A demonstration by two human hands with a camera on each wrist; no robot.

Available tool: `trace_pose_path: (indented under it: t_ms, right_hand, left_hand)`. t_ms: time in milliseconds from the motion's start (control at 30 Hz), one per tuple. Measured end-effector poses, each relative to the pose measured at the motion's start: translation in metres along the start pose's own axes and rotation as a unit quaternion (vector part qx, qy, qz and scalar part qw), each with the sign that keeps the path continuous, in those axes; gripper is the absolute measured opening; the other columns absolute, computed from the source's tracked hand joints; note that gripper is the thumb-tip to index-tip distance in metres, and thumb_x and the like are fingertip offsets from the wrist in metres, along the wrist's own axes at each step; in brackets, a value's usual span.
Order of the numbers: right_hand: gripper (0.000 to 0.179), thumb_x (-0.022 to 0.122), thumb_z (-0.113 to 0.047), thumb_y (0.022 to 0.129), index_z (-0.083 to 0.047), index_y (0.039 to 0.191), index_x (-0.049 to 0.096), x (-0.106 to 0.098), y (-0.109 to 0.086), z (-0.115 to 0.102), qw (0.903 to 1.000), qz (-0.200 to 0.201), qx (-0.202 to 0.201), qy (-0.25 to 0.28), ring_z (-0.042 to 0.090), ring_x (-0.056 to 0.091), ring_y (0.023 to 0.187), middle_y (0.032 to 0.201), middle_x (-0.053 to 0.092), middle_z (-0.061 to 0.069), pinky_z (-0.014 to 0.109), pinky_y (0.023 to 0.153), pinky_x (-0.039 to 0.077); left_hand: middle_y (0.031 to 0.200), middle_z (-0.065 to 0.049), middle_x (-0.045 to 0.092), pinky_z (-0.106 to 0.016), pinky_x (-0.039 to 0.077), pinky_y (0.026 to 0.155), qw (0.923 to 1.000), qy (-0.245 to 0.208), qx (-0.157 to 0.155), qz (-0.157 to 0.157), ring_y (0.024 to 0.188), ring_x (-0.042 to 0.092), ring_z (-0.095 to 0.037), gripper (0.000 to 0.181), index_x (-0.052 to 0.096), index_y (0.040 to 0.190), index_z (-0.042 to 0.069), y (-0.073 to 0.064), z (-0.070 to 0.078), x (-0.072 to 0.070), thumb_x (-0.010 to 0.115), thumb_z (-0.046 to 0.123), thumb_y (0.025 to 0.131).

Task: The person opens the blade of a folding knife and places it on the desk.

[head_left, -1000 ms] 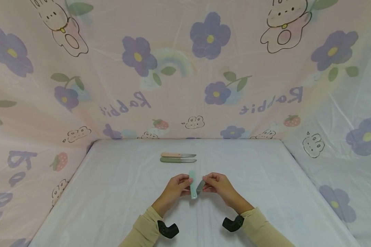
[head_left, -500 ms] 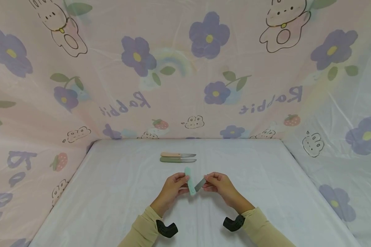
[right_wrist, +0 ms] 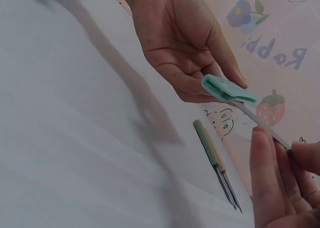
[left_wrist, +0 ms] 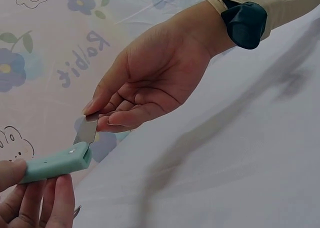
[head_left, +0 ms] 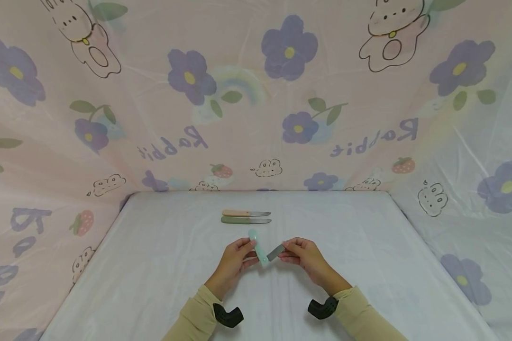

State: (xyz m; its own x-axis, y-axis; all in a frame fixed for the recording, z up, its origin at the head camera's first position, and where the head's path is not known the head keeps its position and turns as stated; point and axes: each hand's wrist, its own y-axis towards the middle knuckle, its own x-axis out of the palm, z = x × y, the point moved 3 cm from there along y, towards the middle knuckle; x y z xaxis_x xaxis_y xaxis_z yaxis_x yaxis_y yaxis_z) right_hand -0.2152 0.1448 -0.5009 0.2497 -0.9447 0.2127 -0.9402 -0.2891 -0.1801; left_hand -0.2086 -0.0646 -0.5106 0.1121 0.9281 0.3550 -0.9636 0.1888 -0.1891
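Note:
A folding knife with a mint-green handle (head_left: 258,248) is held up between both hands, its metal blade (head_left: 275,253) swung partway out of the handle. My left hand (head_left: 233,261) pinches the handle between thumb and fingers. With thumb and fingertips, my right hand (head_left: 303,258) grips the blade by its outer end. In the left wrist view the handle (left_wrist: 57,164) lies nearly level and the blade (left_wrist: 87,129) rises from its pivot end. The slot along the handle (right_wrist: 227,90) shows in the right wrist view.
Two unfolded knives lie side by side behind the hands on the white-covered table (head_left: 175,265), blades to the right: one with a peach handle (head_left: 234,213), one with an olive-green handle (head_left: 234,220). A printed curtain (head_left: 239,142) rises around the table's back and sides.
The mint handle has tilted to the left with my left hand, so the angle between handle and blade has widened. My right hand stays nearly in place on the blade.

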Motion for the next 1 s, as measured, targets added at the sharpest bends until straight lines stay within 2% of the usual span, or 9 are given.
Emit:
trace_pose_path:
  t_ms: [267, 500, 600, 800, 1000]
  right_hand:
    - [0.023, 0.06, -0.014, 0.091, 0.007, 0.097, 0.053, 0.001, 0.0, 0.002, 0.9997, 0.017, 0.004, 0.017, 0.022, 0.067, 0.081, 0.089, 0.065, 0.015, 0.037, 0.081, 0.052]
    - [0.02, 0.06, -0.013, 0.091, 0.006, 0.097, 0.054, 0.002, -0.001, 0.003, 0.9988, 0.031, 0.002, 0.038, 0.022, 0.067, 0.082, 0.089, 0.066, 0.015, 0.036, 0.08, 0.052]
    - [0.019, 0.059, -0.011, 0.092, 0.006, 0.098, 0.055, 0.002, 0.0, 0.004, 0.9976, 0.039, 0.001, 0.056, 0.023, 0.067, 0.082, 0.089, 0.066, 0.015, 0.035, 0.081, 0.052]
    - [0.016, 0.058, -0.008, 0.092, 0.006, 0.099, 0.053, 0.005, 0.001, 0.008, 0.994, 0.06, 0.004, 0.091, 0.024, 0.067, 0.083, 0.089, 0.066, 0.015, 0.036, 0.082, 0.052]
    - [0.015, 0.056, -0.007, 0.093, 0.005, 0.099, 0.051, 0.009, 0.001, 0.01, 0.9922, 0.055, -0.005, 0.112, 0.022, 0.066, 0.086, 0.092, 0.064, 0.014, 0.036, 0.084, 0.051]
  left_hand:
    - [0.095, -0.01, 0.058, -0.039, 0.052, 0.082, 0.999, -0.038, -0.004, 0.025, 0.083, 0.063, -0.019, 0.038, 0.046, 0.12, -0.01, -0.001, 0.0, -0.003, 0.058, 0.014, 0.093]
    - [0.096, -0.008, 0.056, -0.038, 0.052, 0.082, 0.9969, -0.069, -0.004, 0.037, 0.085, 0.064, -0.02, 0.029, 0.049, 0.112, -0.006, -0.001, -0.002, -0.007, 0.058, 0.013, 0.093]
    - [0.096, -0.008, 0.058, -0.037, 0.052, 0.083, 0.9949, -0.088, -0.01, 0.049, 0.087, 0.064, -0.02, 0.026, 0.05, 0.112, -0.004, -0.001, -0.003, -0.007, 0.058, 0.012, 0.093]
    - [0.099, -0.012, 0.059, -0.036, 0.05, 0.085, 0.9895, -0.13, -0.01, 0.062, 0.09, 0.064, -0.022, 0.034, 0.044, 0.121, -0.009, -0.003, -0.001, -0.006, 0.055, 0.009, 0.094]
    - [0.098, -0.012, 0.059, -0.036, 0.05, 0.086, 0.9842, -0.157, 0.003, 0.082, 0.09, 0.064, -0.022, 0.034, 0.043, 0.121, -0.009, -0.004, -0.001, -0.007, 0.055, 0.007, 0.094]
